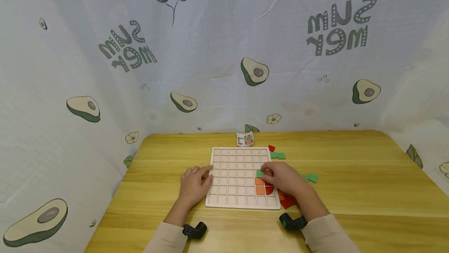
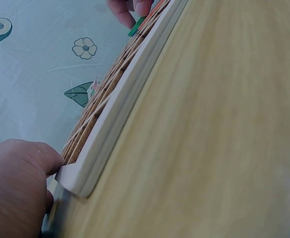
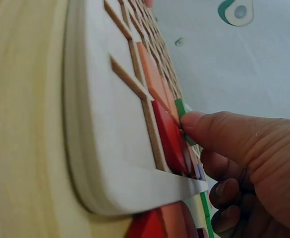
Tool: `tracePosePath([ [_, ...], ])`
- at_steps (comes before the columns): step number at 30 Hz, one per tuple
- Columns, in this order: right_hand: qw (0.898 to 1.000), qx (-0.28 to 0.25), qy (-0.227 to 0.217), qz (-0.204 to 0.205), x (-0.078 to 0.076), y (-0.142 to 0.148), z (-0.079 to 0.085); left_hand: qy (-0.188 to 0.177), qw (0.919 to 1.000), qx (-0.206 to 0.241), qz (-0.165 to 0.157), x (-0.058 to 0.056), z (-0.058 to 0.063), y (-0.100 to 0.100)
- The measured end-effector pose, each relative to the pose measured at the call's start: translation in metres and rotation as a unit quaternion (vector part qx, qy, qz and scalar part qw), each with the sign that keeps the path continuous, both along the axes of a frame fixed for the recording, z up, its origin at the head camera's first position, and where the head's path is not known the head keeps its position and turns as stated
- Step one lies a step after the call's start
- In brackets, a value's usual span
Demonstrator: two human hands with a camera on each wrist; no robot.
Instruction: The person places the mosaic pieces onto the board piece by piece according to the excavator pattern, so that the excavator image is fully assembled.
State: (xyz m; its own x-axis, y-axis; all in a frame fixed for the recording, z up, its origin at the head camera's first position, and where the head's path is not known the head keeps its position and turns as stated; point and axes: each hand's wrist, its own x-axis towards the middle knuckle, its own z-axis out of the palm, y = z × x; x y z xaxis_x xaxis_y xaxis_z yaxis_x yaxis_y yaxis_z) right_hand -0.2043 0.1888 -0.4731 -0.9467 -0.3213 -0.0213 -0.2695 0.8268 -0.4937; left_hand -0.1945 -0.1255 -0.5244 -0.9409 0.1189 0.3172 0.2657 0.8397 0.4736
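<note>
A pale wooden grid board [image 1: 233, 183] lies on the table, divided into small square cells. My right hand [image 1: 285, 177] pinches a square green tile [image 1: 259, 174] over the board's right side; in the right wrist view the tile [image 3: 180, 106] stands tilted at the thumb tip. Just nearer to me, orange tiles [image 1: 260, 190] and a red tile with a rounded corner [image 1: 269, 190] sit in cells. More red is partly hidden under the right hand. At the board's left edge, my left hand [image 1: 194, 186] touches the frame with index finger and thumb.
A small patterned card [image 1: 244, 139] lies beyond the board's far edge. Loose green tiles [image 1: 281, 155] and a red piece [image 1: 271, 148] are at the far right corner. Another green tile [image 1: 312, 178] and several red pieces [image 1: 288, 202] lie around the right forearm.
</note>
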Motion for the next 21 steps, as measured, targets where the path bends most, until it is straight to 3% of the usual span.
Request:
tracePosePath([
  [7, 1.000, 0.000, 0.008, 0.001, -0.0010, -0.0039, -0.0019, 0.020, 0.9998, -0.002, 0.001, -0.0012, 0.0009, 0.0005],
  [21, 0.999, 0.003, 0.010, -0.030, -0.0007, -0.0048, -0.0045, -0.007, 1.0000, -0.001, 0.003, 0.0001, 0.0011, -0.0006],
])
